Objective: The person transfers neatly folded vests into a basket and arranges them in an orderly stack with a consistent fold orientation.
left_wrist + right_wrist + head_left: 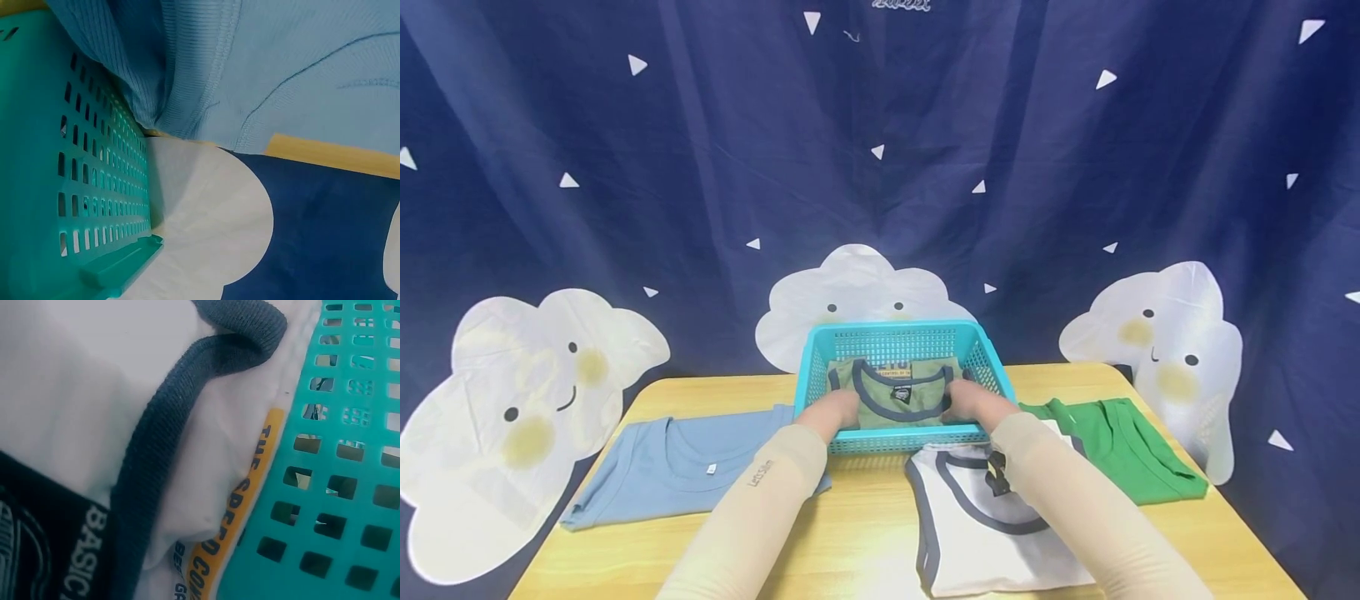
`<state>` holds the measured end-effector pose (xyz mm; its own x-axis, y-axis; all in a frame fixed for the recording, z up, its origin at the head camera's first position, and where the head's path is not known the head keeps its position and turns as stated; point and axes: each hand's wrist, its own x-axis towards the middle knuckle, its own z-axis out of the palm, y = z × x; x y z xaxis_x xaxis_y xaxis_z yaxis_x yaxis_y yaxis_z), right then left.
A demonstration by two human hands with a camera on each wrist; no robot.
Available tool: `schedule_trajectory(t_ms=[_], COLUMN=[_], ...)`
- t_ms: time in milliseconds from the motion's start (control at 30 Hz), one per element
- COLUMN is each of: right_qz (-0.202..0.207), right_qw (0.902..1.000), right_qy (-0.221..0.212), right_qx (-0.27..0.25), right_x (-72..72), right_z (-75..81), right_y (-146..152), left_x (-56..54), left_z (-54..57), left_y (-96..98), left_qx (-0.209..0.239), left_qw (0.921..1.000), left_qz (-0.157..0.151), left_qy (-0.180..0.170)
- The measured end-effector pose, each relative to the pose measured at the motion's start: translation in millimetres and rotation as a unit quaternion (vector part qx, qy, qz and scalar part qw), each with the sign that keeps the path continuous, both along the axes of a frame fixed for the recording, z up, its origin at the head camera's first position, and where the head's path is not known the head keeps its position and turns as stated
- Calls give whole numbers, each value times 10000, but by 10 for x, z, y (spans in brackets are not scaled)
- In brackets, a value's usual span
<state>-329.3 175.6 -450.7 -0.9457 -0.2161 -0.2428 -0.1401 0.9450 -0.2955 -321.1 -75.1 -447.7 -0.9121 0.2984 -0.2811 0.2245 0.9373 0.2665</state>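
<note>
A folded olive-green shirt [880,408] with a dark navy neckband lies inside a turquoise plastic basket [895,333]. Both hands reach over the basket's front rim. My left hand [841,408] grips the shirt at its left side, and my right hand [970,400] holds it at the right side of the neckline. The fingertips are partly hidden by the cloth and the basket. Neither hand shows in the wrist views, where the basket's perforated wall appears beside a blue shirt [300,69] on the left and a white shirt [200,469] on the right.
The blue shirt lies folded left of the basket on the wooden table [865,517]. In front of the basket at right is the white navy-trimmed shirt, partly under the right forearm. A green shirt [1120,450] lies behind it. A navy curtain [880,192] with clouds hangs behind.
</note>
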Motion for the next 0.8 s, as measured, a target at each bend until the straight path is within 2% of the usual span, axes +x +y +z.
schedule_trajectory(t_ms=[200, 433, 667, 800], right_qz=[-3, 106, -47, -31], right_qw=[10000, 9995, 9976, 9970], right_qy=[74, 278, 506, 498], right_qx=[33, -118, -466, -592], right_x=[-6, -23, 7, 33], right_z=[-8, 25, 119, 176], right_y=[19, 31, 13, -5], left_x=[5, -37, -45, -19], left_z=[-2, -7, 31, 48], left_y=[-1, 7, 17, 14], left_qx=[379, 636, 849, 872], left_qw=[9991, 9959, 9933, 9929], left_qz=[168, 491, 517, 573], left_qy=[57, 410, 590, 579])
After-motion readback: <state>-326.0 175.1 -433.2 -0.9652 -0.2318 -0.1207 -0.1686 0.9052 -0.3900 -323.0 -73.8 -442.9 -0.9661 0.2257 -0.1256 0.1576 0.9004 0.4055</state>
